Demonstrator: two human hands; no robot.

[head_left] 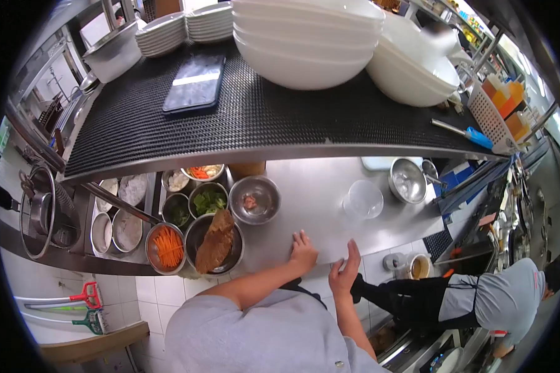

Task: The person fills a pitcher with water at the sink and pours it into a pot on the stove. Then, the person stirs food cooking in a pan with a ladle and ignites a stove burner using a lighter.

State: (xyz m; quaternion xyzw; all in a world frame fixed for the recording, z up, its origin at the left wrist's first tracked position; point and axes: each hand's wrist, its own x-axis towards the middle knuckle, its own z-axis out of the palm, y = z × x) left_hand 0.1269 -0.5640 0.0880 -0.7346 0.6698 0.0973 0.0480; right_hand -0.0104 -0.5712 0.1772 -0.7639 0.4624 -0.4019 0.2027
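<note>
My left hand point(303, 252) rests at the front edge of the steel counter point(311, 186), its fingers spread on the surface and nothing held. To its right, my right hand point(345, 273) is raised just off the counter edge, thumb apart from the fingers, also holding nothing. Left of my hands, a large brown piece of food point(216, 242), perhaps cooked meat, lies across a metal bowl point(237, 255). Behind that stands a steel bowl point(270, 205) with small pinkish pieces in it. A clear plastic bowl point(363, 200) sits farther right on the counter.
Shredded carrots point(168, 246) and green leaves point(209, 200) fill bowls at left. Overhead, a shelf point(261, 133) carries white bowls point(305, 50), plates point(162, 34) and a phone point(196, 82). At right, a metal bowl point(407, 180) stands on the counter; a co-worker point(498, 295) bends nearby.
</note>
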